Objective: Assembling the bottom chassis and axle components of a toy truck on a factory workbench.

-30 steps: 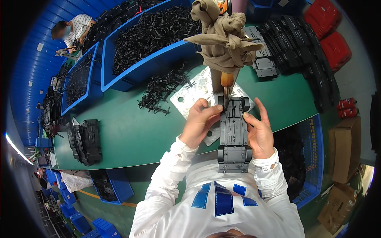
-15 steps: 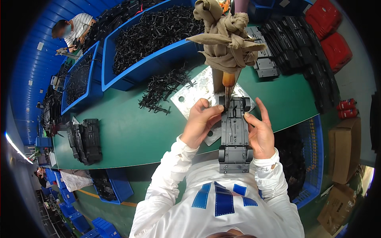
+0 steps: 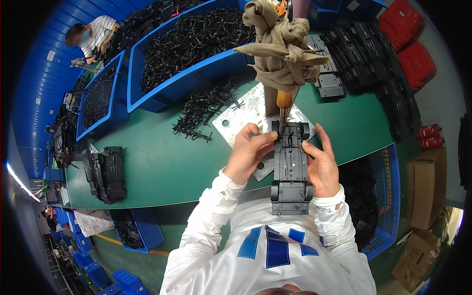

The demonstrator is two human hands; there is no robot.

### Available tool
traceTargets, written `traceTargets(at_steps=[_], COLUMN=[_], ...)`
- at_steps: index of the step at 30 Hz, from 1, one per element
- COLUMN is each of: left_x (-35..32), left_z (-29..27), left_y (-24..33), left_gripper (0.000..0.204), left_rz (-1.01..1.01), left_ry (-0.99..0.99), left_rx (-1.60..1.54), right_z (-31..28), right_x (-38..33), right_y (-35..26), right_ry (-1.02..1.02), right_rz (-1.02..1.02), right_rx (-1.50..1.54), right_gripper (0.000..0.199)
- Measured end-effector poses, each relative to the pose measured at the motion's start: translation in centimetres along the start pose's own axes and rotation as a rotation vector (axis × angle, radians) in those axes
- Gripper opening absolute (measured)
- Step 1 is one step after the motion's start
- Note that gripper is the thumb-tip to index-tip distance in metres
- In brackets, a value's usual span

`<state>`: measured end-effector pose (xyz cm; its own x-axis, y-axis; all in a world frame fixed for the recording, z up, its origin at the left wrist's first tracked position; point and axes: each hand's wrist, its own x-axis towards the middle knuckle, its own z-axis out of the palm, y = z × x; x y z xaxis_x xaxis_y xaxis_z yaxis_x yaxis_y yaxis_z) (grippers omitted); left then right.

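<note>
A black plastic toy-car chassis (image 3: 291, 164), long and narrow with wheel arches at both ends, lies under a cloth-wrapped tool (image 3: 283, 101) whose metal tip comes down at its far end. At the far left corner my left hand (image 3: 250, 150) grips the chassis, thumb on top. My right hand (image 3: 322, 164) holds its right edge between thumb and palm, the index finger stretched up and away. Beneath the far end is a silvery metal plate (image 3: 236, 123) with round holes. Whether the tip touches the chassis I cannot tell.
Small black parts (image 3: 201, 110) lie heaped on the green table (image 3: 157, 167), before a blue bin (image 3: 182, 73) full of them. More chassis (image 3: 105, 174) stand at left; others are stacked (image 3: 364, 59) at far right. A blue crate (image 3: 391, 196) sits below right. A co-worker (image 3: 96, 37) is far left.
Hands, chassis and tool stay almost in place. The view has shifted very slightly.
</note>
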<state>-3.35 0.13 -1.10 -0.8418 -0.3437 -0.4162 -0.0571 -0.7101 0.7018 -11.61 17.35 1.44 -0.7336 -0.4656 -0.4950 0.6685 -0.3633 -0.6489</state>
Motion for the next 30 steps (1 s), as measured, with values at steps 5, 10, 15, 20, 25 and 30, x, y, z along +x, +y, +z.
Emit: traceTargets(at_steps=[5, 10, 15, 20, 25, 30], left_x=[-0.5, -1.2, -2.8, -6.0, -10.3, -13.4], left_z=[0.1, 0.1, -0.2, 0.8, 2.7, 4.0], left_y=[-0.1, -0.7, -1.2, -1.5, 0.2, 1.2], left_gripper=[0.034, 0.034, 0.035, 0.037, 0.044, 0.056], left_rz=[-0.008, 0.001, -0.003, 0.043, 0.249, 0.433], left_ry=[0.012, 0.032, 0.04, 0.059, -0.078, -0.199], left_rx=[0.018, 0.048, 0.045, 0.074, 0.079, 0.074], right_z=[-0.5, -1.5, -1.3, -2.3, -0.4, 0.2], right_x=[-0.2, -0.7, -2.2, -4.7, -8.8, -11.2], right_y=[0.5, 1.1, 1.3, 1.9, 0.4, -0.8], right_ry=[0.002, -0.008, 0.011, -0.065, -0.208, -0.387], right_rz=[-0.003, 0.021, 0.082, 0.055, -0.068, -0.226], right_rx=[0.007, 0.005, 0.055, 0.064, 0.027, 0.034], right_gripper=[0.07, 0.071, 0.07, 0.073, 0.077, 0.087])
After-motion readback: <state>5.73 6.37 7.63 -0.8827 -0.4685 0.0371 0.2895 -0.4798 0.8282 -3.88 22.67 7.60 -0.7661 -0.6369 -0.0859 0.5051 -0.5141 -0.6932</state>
